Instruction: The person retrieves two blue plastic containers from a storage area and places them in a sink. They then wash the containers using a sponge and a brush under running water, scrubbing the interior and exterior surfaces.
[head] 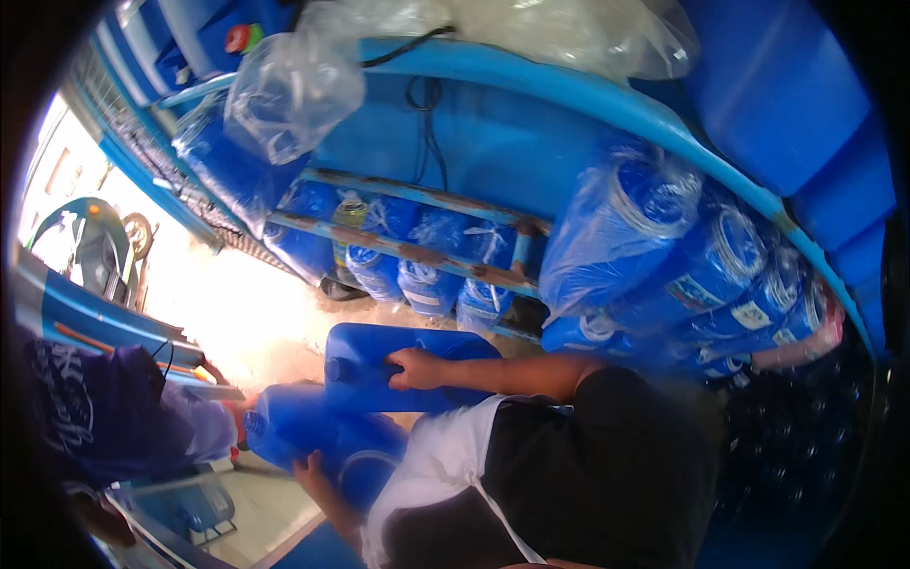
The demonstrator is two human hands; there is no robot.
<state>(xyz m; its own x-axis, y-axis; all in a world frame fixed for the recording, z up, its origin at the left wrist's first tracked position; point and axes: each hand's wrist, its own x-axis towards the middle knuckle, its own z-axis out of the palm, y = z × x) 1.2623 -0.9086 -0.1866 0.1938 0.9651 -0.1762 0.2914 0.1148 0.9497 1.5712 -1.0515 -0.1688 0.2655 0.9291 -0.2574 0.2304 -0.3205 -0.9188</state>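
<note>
My right hand [414,370] grips a blue plastic jug [455,341] near the middle of its upper side, fingers curled around what looks like its handle. Below and to the left, my left hand [311,469] holds the edge of a second blue jug [291,416], whose ribbed neck points left. The two jugs lie close together in front of my white apron [448,448]; the upper one partly overlaps the other. Part of my left hand's grip is hidden behind the jug.
A co-worker in a purple garment [121,405] stands close on the left. Blue bottles in clear plastic [426,284] stand by a rusty blue metal frame [398,249]. Bagged blue containers [618,235] crowd the right. A glass-topped case [263,505] is at lower left, a motorcycle [92,249] outside.
</note>
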